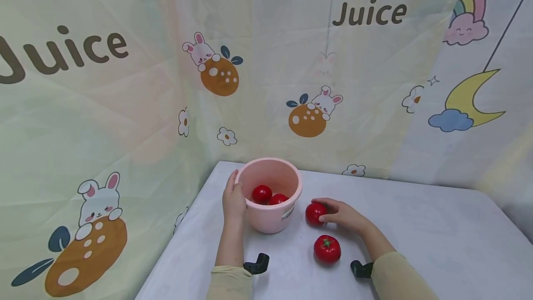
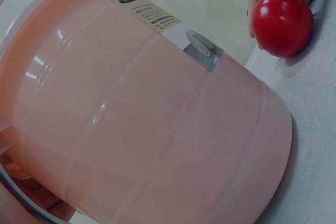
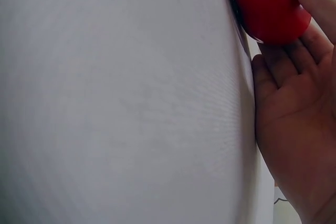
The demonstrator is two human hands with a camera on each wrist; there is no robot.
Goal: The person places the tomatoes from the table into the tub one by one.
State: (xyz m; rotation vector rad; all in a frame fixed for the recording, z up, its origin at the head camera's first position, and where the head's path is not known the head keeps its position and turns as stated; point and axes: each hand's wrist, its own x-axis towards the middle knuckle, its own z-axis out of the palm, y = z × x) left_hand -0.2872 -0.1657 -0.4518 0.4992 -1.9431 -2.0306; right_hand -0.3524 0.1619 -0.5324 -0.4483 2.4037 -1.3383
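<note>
A pink bucket (image 1: 270,219) stands upright on the table, two red tomatoes (image 1: 262,194) showing inside it. At the bucket's left side my left hand (image 1: 234,202) grips the rim; part of its fingers appears at the lower left of the left wrist view. To the right of the bucket, my right hand (image 1: 342,215) holds another red tomato (image 1: 315,214) between thumb and fingers, low over the tabletop. In the right wrist view the fingers reach under and behind that tomato (image 3: 270,6). Closer to me lies a tomato with a green stem (image 1: 327,249).
The table has a white cover (image 1: 416,235). Behind and to the left hangs a printed cloth (image 1: 266,68) with cartoon bunnies and lettering, meeting the table's back and left edges. A paper label (image 2: 173,30) is on the bucket's wall. Each wrist carries a black device (image 1: 257,264).
</note>
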